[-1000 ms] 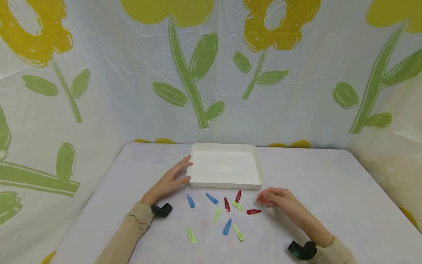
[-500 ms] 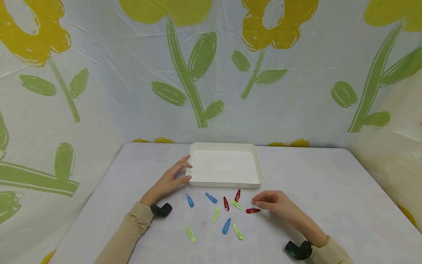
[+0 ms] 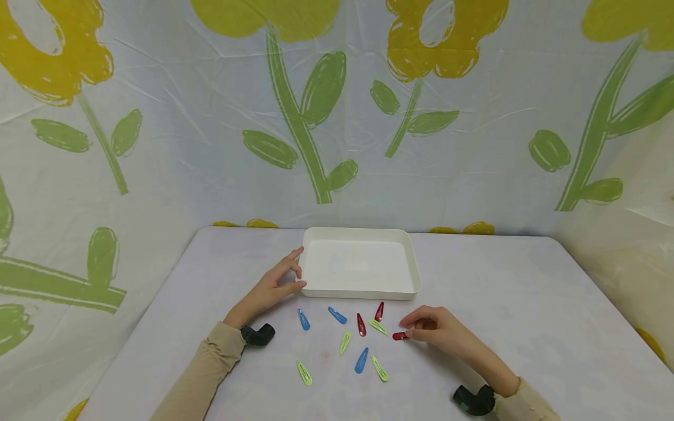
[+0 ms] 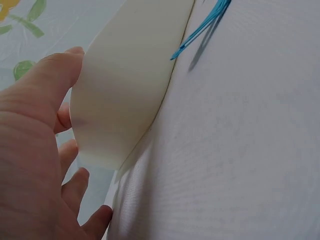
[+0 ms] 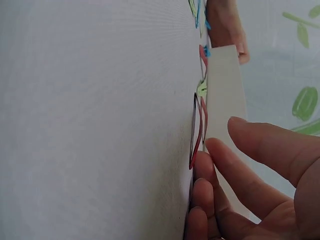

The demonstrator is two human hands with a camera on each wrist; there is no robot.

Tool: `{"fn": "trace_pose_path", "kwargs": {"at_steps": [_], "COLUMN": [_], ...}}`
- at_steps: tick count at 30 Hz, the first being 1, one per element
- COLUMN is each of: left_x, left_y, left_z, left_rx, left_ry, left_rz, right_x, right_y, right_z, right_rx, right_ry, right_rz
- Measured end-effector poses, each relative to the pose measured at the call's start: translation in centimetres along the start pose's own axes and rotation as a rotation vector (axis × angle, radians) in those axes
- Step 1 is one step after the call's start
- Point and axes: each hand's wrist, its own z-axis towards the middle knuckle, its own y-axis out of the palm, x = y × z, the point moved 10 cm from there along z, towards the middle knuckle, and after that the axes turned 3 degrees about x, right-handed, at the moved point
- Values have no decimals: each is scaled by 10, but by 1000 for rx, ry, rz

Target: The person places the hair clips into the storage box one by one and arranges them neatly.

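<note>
My left hand (image 3: 271, 285) is at the left side of a white tray (image 3: 360, 295). Its thumb rests at the tray's rim, the other fingers spread along that side; in the left wrist view the tray wall (image 4: 120, 95) fills the space beside them. My right hand (image 3: 441, 329) is low over the table at a red snap hair clip (image 3: 398, 336), covering the clip's right end. In the right wrist view, fingertips are right at this clip (image 5: 193, 162), with thumb and index finger apart. Two more red hair clips (image 3: 361, 325) lie to its left.
Several green hair clips (image 3: 380, 369) and blue hair clips (image 3: 361, 360) lie scattered on the white table (image 3: 505, 304) in front of the tray. One green clip touches a red one. A flower-printed cloth (image 3: 210, 164) hangs behind the table.
My right hand has moved left and over the rightmost red hair clip, now partly covering it. My left index finger has bent in more at the tray's side. The clips keep their places.
</note>
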Motion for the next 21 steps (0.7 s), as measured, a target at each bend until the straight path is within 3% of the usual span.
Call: {"fn": "trace_pose_path", "kwargs": {"at_steps": [6,11,15,21], "left_x": [-24,-31,-25,-3], "left_y": [1,1,0,-2], "left_z": [1,0,-1,-1], "left_rx": [19,17,28,23], "left_ry": [7,-21,-31,-45], "left_rz": [11,19,11,-13], "right_x": [0,0,-1,-3], "right_y": [1,1,2,2], "right_z": [0,-1,-1,0], "right_rx": [1,-3,-14,-17], "right_ry": [-6,-15,-38,-68], "right_rz": [-15,-14,-7,-37]}}
